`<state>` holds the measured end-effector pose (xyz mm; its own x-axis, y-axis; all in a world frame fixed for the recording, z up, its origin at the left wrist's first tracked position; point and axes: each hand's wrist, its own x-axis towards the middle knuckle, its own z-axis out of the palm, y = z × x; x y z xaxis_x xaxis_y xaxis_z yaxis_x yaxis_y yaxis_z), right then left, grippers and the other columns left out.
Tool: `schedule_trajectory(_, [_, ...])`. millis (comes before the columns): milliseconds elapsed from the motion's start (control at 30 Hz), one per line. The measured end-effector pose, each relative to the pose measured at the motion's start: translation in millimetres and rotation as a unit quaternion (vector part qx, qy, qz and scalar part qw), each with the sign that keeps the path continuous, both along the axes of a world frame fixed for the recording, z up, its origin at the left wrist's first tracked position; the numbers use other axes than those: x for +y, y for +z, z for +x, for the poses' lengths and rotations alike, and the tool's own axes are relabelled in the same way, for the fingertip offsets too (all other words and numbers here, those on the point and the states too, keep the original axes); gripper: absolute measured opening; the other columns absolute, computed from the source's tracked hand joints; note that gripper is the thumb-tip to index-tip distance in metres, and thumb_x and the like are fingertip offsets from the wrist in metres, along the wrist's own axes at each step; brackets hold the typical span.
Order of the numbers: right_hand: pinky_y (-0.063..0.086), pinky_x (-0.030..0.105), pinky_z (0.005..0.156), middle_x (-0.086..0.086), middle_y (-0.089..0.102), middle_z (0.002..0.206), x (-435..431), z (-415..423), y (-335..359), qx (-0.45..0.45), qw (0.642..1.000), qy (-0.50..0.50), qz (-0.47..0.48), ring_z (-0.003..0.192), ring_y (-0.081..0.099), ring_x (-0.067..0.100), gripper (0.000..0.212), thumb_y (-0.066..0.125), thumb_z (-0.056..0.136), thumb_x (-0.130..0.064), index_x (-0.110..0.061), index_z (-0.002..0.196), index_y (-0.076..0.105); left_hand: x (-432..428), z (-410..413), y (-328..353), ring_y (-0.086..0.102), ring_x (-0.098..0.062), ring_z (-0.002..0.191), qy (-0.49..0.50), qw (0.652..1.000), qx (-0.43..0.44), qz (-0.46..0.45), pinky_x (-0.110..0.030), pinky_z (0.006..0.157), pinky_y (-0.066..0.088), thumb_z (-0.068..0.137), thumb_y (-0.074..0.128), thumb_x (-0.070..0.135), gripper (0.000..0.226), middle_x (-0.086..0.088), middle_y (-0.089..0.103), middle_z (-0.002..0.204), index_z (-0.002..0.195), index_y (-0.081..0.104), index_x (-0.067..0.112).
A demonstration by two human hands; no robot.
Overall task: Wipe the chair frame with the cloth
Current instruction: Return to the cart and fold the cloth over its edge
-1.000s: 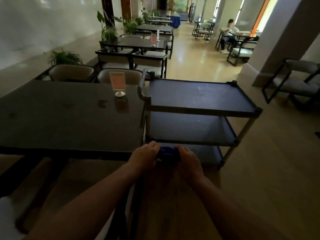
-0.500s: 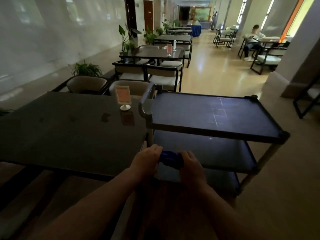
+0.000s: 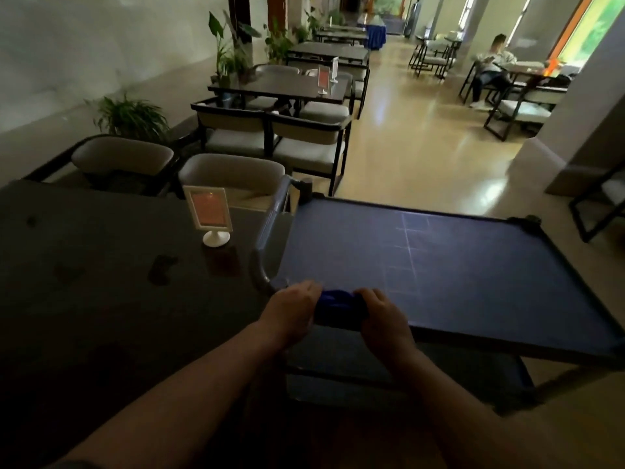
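Low in the frame's centre, a bunched blue cloth [image 3: 340,308] is clamped between the curled fingers of left hand [image 3: 291,314] and right hand [image 3: 385,321] above the cart [image 3: 439,265] edge — wiping seemingly not begun, a chair [image 3: 233,172] frame — upper left — must be reached next.

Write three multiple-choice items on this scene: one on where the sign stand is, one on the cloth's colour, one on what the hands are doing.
1. The sign stand stands on:
A. the dark table
B. the cart's top shelf
C. a chair seat

2. The cloth is:
A. white
B. blue
C. red

3. The cloth is:
A. lying flat on the floor
B. bunched between both hands
C. draped over a chair back

Answers: 1 A, its white foot rests on the dark table beside the cart. 2 B, blue shows between the hands. 3 B, left hand and right hand grip its ends.
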<state>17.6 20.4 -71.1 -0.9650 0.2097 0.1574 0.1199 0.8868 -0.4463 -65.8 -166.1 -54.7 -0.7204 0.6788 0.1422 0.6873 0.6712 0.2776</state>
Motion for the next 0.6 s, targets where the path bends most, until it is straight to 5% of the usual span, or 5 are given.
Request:
schedule_trajectory(200, [0.054, 0.035, 0.072, 0.003, 0.06, 0.11, 30, -38, -16, -0.033, 0.999, -0.012, -0.032, 0.085, 0.059, 0.017, 0.03, 0.059, 0.087, -0.011, -0.024, 0.113, 0.053, 34, -45, -18, 0.062, -0.031, 0.09, -0.019, 0.999, -0.036, -0.005, -0.042, 0.073, 0.051, 0.086, 0.064, 0.019, 0.022, -0.01, 0.064, 0.103, 0.106, 0.056, 0.014])
schedule_trajectory(333, [0.047, 0.027, 0.07, 0.003, 0.059, 0.109, 44, -52, -31, -0.055, 0.998, -0.012, -0.043, 0.083, 0.054, 0.012, 0.028, 0.06, 0.088, -0.013, -0.024, 0.114, 0.054, 48, -60, -27, 0.061, -0.027, 0.09, -0.019, 0.998, -0.051, -0.011, -0.039, 0.074, 0.051, 0.087, 0.064, 0.021, 0.022, -0.007, 0.062, 0.104, 0.106, 0.056, 0.016])
schedule_trajectory(600, [0.052, 0.035, 0.076, 0.005, 0.057, 0.111, 61, -84, -45, -0.088, 0.994, -0.006, -0.059, 0.093, 0.057, 0.021, 0.033, 0.062, 0.084, -0.011, -0.022, 0.115, 0.056, 67, -87, -38, 0.057, -0.028, 0.097, -0.013, 0.994, -0.038, -0.106, -0.04, 0.081, 0.049, 0.088, 0.058, 0.024, 0.027, -0.008, 0.06, 0.111, 0.113, 0.054, 0.014])
